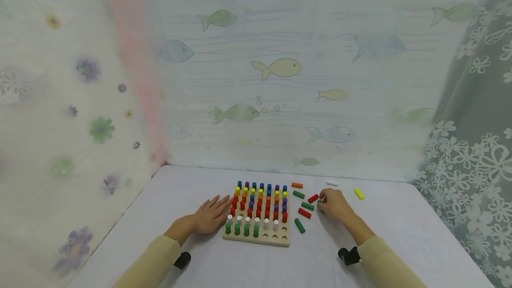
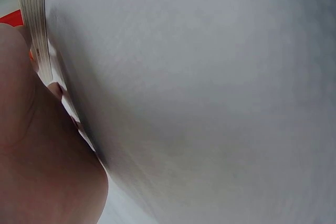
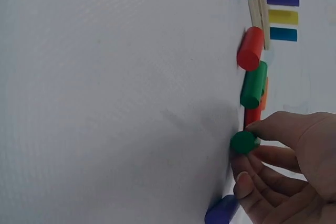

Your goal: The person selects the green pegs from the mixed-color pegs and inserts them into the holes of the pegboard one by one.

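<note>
A wooden pegboard stands on the table with rows of blue, purple, yellow, orange, red, white and green pegs; several holes show at its front right corner. My left hand lies palm down at the board's left side, fingers spread and straight, touching its edge. In the left wrist view, the board's layered edge shows beside that hand. To the right of the board, my right hand pinches a green peg between thumb and fingers, low over the cloth. Under its curled fingers lies a dark blue or purple peg.
Loose pegs lie right of the board: a red peg, a green peg, an orange peg and several others. Farther right are a white peg and a yellow peg. A patterned curtain hangs behind the table.
</note>
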`<state>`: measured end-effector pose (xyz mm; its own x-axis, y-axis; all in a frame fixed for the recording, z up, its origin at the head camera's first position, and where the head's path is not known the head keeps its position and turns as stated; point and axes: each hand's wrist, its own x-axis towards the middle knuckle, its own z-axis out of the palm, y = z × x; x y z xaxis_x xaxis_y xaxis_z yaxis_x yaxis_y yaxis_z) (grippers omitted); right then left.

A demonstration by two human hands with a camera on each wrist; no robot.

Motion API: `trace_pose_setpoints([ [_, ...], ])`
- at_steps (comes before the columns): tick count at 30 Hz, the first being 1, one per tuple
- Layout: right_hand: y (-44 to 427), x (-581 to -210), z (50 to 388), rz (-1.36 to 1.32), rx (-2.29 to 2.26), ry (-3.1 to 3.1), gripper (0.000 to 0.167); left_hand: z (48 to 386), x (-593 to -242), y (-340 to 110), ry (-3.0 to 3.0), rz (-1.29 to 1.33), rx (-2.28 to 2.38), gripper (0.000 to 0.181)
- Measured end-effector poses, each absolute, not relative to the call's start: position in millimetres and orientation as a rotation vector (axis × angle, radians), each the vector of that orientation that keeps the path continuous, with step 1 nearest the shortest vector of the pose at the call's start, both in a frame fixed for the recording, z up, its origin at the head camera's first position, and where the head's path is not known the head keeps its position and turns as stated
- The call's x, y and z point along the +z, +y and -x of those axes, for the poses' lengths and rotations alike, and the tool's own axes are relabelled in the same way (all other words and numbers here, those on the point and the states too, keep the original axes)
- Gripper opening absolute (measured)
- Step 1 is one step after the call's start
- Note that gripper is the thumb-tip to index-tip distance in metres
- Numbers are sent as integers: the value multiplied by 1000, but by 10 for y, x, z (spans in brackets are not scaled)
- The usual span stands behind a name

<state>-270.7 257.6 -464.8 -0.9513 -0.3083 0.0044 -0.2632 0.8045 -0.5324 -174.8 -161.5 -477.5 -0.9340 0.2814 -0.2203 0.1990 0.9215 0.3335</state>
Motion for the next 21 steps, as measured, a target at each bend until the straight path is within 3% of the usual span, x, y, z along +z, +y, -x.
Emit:
trace_pose_setpoints([
  [21, 2724, -4492, 2481, 524, -1102, 2852, 19, 1761, -4763, -1604, 2819, -366, 439, 61],
])
